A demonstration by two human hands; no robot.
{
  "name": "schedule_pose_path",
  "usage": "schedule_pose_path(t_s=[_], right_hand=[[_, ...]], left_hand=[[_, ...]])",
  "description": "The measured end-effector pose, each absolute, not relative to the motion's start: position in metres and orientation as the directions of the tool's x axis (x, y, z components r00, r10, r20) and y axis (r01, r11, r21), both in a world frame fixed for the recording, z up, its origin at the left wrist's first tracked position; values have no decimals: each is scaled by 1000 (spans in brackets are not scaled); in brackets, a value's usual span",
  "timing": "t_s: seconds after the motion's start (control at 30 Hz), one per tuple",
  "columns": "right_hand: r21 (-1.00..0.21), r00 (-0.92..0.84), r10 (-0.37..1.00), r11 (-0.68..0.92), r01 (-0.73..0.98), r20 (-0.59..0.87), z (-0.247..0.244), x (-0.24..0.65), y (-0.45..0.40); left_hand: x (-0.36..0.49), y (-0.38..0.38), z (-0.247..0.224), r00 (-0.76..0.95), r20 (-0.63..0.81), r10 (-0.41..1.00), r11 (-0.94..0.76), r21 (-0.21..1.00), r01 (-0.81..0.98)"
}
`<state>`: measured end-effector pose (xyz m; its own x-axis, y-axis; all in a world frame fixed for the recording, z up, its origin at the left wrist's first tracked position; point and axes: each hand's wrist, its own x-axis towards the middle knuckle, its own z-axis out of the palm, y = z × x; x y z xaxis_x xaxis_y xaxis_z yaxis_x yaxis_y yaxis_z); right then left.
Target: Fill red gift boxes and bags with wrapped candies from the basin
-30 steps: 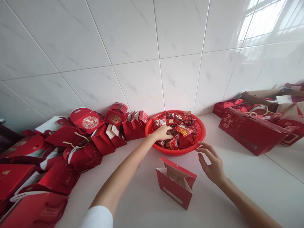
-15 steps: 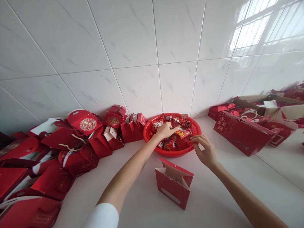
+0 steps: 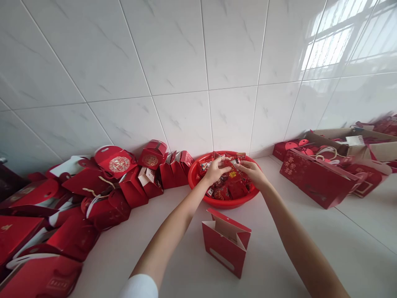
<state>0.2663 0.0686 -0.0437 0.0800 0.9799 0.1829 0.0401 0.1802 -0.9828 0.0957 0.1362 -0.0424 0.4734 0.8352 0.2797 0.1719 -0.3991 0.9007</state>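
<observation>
A red plastic basin [image 3: 228, 203] stands against the tiled wall, filled with small red wrapped snack packets [image 3: 223, 193]. Over its left part is my left hand [image 3: 215, 170], thumb and forefinger apart, with nothing visible between them. My right hand [image 3: 252, 171] reaches in from the right, its fingertips closed on a small red-and-white packet [image 3: 235, 162]. The two hands are close together but apart. In front of the basin, an upright red paper gift box [image 3: 226, 246] has its top flap raised; its inside is pale, and its bottom is hidden.
Many red gift boxes [image 3: 108, 209] crowd the left side, some with rope handles. To the right are a large red box [image 3: 316, 178] and an open cardboard carton [image 3: 376, 151] with more red packaging. White tiles [image 3: 180, 111] rise behind the pale countertop [image 3: 173, 265].
My right hand has moved from the basin's right rim inward over the packets. My left hand stays over the basin, its fingers lifted slightly. The view has shifted a little.
</observation>
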Motion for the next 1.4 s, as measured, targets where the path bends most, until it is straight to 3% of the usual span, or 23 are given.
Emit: schedule_pose_path(t_s=[0.1,0.23,0.37,0.47,0.57,0.63,0.77,0.87,1.0,1.07,1.13,1.27,1.4], right_hand=[[-981,120,978,179,-78,169,-42,267,66],[-970,148,977,180,-163,157,-41,267,66],[-964,117,984,157,-212,135,-41,267,68],[-897,356,932,212,-389,66,-41,267,73],[-800,511,859,290,-526,-25,-39,268,77],[-783,535,844,298,-546,-51,-38,268,79],[-767,560,824,308,-562,-79,-38,270,78],[-757,569,817,314,-573,-92,-38,270,76],[-749,576,811,318,-581,-102,-35,269,75],[-747,578,809,317,-584,-109,-34,268,75],[-745,581,806,316,-587,-115,-33,267,76],[-747,585,802,312,-587,-124,-32,266,77],[-753,585,800,300,-585,-136,-32,265,76]], left_hand=[[97,134,-44,491,247,835,-324,943,76],[99,135,-45,591,141,794,-237,968,87],[98,137,-46,625,232,746,-318,948,27],[96,137,-50,656,187,732,-420,881,217],[95,135,-54,741,23,671,-554,680,480],[96,133,-56,760,-57,648,-600,577,554],[97,132,-53,764,-24,644,-585,628,513],[95,135,-47,668,135,731,-547,701,457],[89,143,-41,280,250,927,-368,751,548],[85,148,-41,86,268,960,-262,741,619],[82,150,-40,42,314,949,-249,660,709],[88,147,-36,378,341,861,-499,419,759],[107,138,-31,711,140,690,-712,313,629]])
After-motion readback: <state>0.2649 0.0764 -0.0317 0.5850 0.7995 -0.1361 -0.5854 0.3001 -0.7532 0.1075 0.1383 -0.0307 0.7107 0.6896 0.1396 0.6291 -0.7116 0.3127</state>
